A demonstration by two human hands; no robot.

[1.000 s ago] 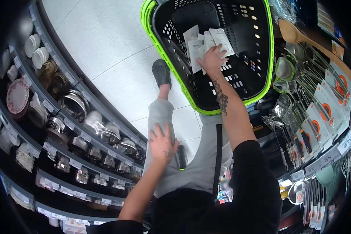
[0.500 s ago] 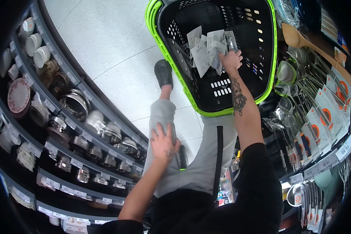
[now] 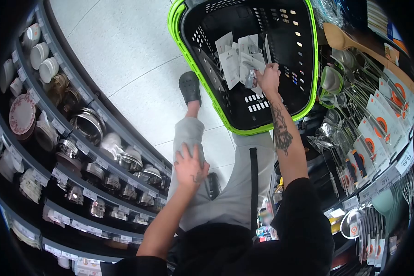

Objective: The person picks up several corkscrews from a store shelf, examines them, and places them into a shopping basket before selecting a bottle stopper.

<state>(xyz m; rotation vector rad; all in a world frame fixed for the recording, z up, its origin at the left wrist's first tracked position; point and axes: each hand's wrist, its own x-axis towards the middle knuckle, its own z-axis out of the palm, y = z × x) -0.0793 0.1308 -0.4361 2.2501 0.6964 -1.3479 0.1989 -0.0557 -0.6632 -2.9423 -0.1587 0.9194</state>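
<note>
Shop aisle, clock positions from the centre of the view. Nine to ten o'clock: curved grey shelving with price labels, bearing white bowls, a red-patterned plate and steel pots. Eleven: pale tiled floor, joints visible; one dark clog on it, near twelve. Seven: left hand, laid on grey trousers at the leg, fingers spread open. One: black perforated basket, lime-green rim; within, white-carded packets heaped at odd angles on the bottom. Between one and two: right hand, inside the basket, fingers curled beside a small clear-plastic pack at the heap's near right side; whether they grip it cannot be told. Two: wooden spoon, large, slanting. Three: hanging orange-and-white carded utensils. Four: green utensils, below a price-label strip.
</note>
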